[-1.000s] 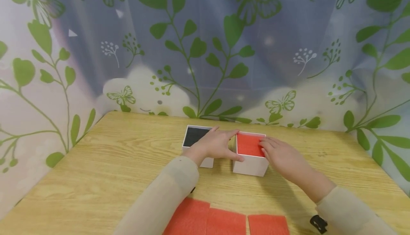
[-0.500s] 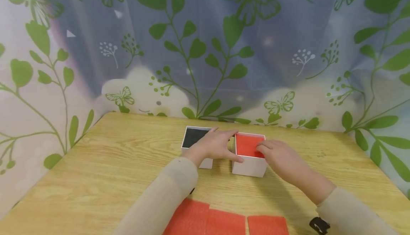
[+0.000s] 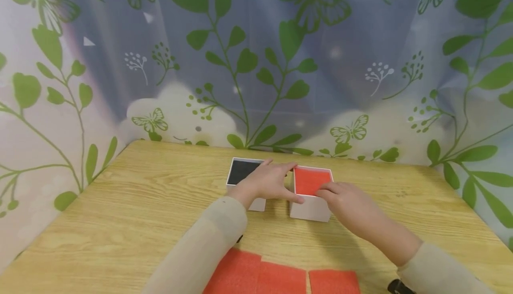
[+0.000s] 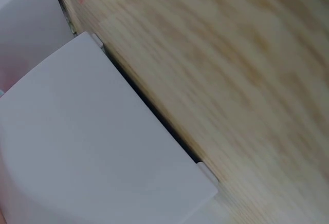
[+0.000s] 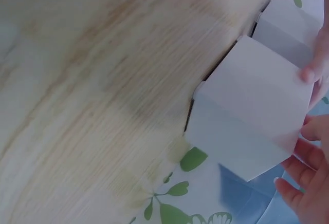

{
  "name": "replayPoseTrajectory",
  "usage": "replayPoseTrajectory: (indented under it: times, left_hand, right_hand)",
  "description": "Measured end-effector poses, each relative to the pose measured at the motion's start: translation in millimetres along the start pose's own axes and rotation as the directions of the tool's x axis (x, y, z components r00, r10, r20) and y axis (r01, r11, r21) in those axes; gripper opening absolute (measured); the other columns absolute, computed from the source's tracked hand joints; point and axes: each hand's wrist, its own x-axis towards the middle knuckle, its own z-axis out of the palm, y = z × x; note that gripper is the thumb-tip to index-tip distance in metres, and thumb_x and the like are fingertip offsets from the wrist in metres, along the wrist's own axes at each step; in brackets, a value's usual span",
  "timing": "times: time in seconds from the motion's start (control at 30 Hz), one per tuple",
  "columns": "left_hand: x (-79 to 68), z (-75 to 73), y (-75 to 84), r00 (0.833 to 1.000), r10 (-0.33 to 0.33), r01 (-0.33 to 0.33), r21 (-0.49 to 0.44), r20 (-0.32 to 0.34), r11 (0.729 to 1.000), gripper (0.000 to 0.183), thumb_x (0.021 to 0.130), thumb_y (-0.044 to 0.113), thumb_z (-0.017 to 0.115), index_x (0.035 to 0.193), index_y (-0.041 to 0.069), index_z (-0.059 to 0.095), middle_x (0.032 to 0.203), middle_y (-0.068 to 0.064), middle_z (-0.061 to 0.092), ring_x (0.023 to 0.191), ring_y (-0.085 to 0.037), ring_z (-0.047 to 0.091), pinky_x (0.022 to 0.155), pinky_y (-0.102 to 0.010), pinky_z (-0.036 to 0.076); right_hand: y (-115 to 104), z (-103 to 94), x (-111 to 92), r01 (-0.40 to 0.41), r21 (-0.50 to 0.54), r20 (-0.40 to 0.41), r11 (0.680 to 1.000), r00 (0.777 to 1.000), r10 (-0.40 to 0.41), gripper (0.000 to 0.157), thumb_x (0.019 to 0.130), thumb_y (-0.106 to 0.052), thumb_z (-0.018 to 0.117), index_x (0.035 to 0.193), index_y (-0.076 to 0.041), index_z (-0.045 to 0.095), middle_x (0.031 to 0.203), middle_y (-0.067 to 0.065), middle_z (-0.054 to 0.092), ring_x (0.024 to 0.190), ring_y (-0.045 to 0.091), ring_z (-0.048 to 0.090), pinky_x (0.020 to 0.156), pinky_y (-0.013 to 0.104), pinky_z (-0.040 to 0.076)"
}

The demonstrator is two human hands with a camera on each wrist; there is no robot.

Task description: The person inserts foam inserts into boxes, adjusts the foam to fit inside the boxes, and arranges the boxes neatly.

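My left hand [image 3: 270,182] spans the left side of a small white box [image 3: 308,209]. Its thumb lies on the front face and its index finger reaches the back left corner. Red felt-like sheets [image 3: 310,180] fill this box almost to the rim. At the front right corner, my right hand [image 3: 348,200] has its bent fingertips on the red surface. Whether they pinch a sheet is hidden. A second white box [image 3: 258,204] with a dark filling [image 3: 242,169] stands partly behind my left hand. In the right wrist view the fingers [image 5: 303,172] are beside the box rim.
Along the front of the wooden table [image 3: 160,209] lie several red pieces, such as a red sheet [image 3: 334,281]. A patterned curtain [image 3: 256,62] hangs behind the table. One white box wall [image 4: 103,136] fills much of the left wrist view.
My right hand has slid from the right rim toward the front right corner of the box, its fingers bending more. The left hand and both boxes stay nearly in place.
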Motion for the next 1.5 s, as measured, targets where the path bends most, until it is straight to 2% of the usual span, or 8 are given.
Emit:
replayPoseTrajectory:
  times: [0.17,0.37,0.6,0.9,1.17,1.5]
  left_hand:
    - [0.4,-1.9,0.8,1.0,0.0,0.0,0.005,-0.007,1.0,0.102,0.068,0.074,0.061,0.147,0.017,0.03,0.142,0.005,0.043,0.122,-0.008,0.047,0.113,-0.041,0.005]
    - [-0.8,-1.8,1.8,1.0,0.0,0.0,-0.009,-0.002,1.0,0.103,0.068,0.073,0.062,0.147,0.016,0.03,0.141,0.004,0.043,0.122,-0.009,0.047,0.113,-0.04,0.005]
    - [-1.4,-1.4,2.2,1.0,0.006,-0.006,0.0,-0.008,1.0,0.102,0.069,0.072,0.063,0.147,0.016,0.03,0.141,0.003,0.044,0.123,-0.009,0.045,0.113,-0.041,0.005]
    - [0.4,-0.6,2.4,1.0,0.01,-0.01,0.01,0.0,1.0,0.103,0.068,0.074,0.061,0.148,0.017,0.029,0.142,0.004,0.043,0.125,-0.009,0.044,0.113,-0.041,0.005]
    - [-0.6,0.2,1.1,1.0,0.011,-0.011,0.005,0.001,1.0,0.102,0.069,0.072,0.062,0.148,0.017,0.028,0.142,0.003,0.043,0.125,-0.01,0.043,0.113,-0.042,0.006]
    - [-1.4,-1.3,0.9,1.0,0.01,-0.01,0.014,-0.002,1.0,0.101,0.07,0.071,0.063,0.148,0.016,0.028,0.142,0.002,0.042,0.126,-0.01,0.043,0.113,-0.042,0.006]
  right_hand:
    - [-3,1.1,4,-0.008,0.058,-0.048,0.998,0.999,0.011,0.028,0.074,0.005,0.071,0.1,-0.005,0.067,0.097,0.005,0.062,0.086,0.022,0.062,0.071,0.033,0.053]
    - [-7,2.0,4,-0.045,0.13,-0.049,0.99,0.997,0.051,0.024,0.078,-0.003,0.071,0.101,-0.006,0.067,0.1,0.004,0.062,0.09,0.022,0.061,0.07,0.034,0.054]
    - [-12,4.1,8,-0.02,0.103,-0.061,0.994,0.998,0.026,0.026,0.076,-0.006,0.075,0.101,-0.005,0.067,0.099,0.005,0.061,0.089,0.021,0.06,0.07,0.033,0.053]
    - [-15,7.2,9,-0.055,0.094,-0.084,0.994,0.994,0.063,0.022,0.076,-0.006,0.076,0.097,-0.007,0.069,0.092,0.002,0.059,0.079,0.017,0.057,0.063,0.029,0.052]
    - [-16,12.7,12,-0.07,0.147,-0.1,0.987,0.991,0.085,0.026,0.077,-0.005,0.074,0.102,-0.007,0.067,0.091,0.002,0.059,0.079,0.016,0.058,0.065,0.03,0.052]
    - [-17,17.9,16,-0.013,0.203,-0.165,0.979,0.985,0.047,0.023,0.077,-0.002,0.073,0.098,-0.008,0.068,0.088,0.0,0.056,0.073,0.012,0.052,0.062,0.026,0.048]
